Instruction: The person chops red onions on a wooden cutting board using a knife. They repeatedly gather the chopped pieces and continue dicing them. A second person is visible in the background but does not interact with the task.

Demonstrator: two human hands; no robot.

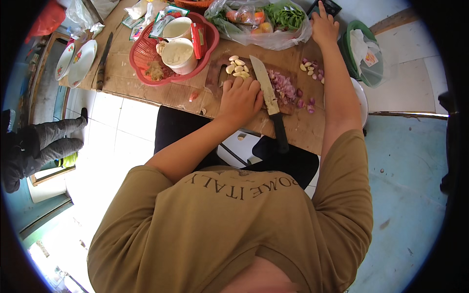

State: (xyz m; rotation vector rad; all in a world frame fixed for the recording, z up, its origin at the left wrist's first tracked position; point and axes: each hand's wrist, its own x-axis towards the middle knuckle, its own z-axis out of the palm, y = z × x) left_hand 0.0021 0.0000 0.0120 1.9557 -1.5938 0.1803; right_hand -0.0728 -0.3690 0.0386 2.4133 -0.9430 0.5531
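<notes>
My left hand [240, 96] rests over the near edge of a wooden cutting board [214, 78], fingers bent beside peeled garlic cloves [238, 66]. Its fingertips are partly hidden, so whether they hold anything is unclear. To its right lies a large knife [270, 99], blade across the board and black handle past the table edge. Sliced shallots [282, 87] are heaped right of the blade. My right hand [325, 26] reaches to the far side, index finger extended at a dark device [331, 7]. Whole shallots [310, 107] and a small pile of shallots and garlic [313, 69] lie farther right.
A red plastic basket [141, 58] with white tubs stands left of a clear bag of vegetables [271, 38]. Another knife [104, 62] and floral plates [83, 62] are at the left. A green container [348, 47] stands right. A person [40, 146] is at far left.
</notes>
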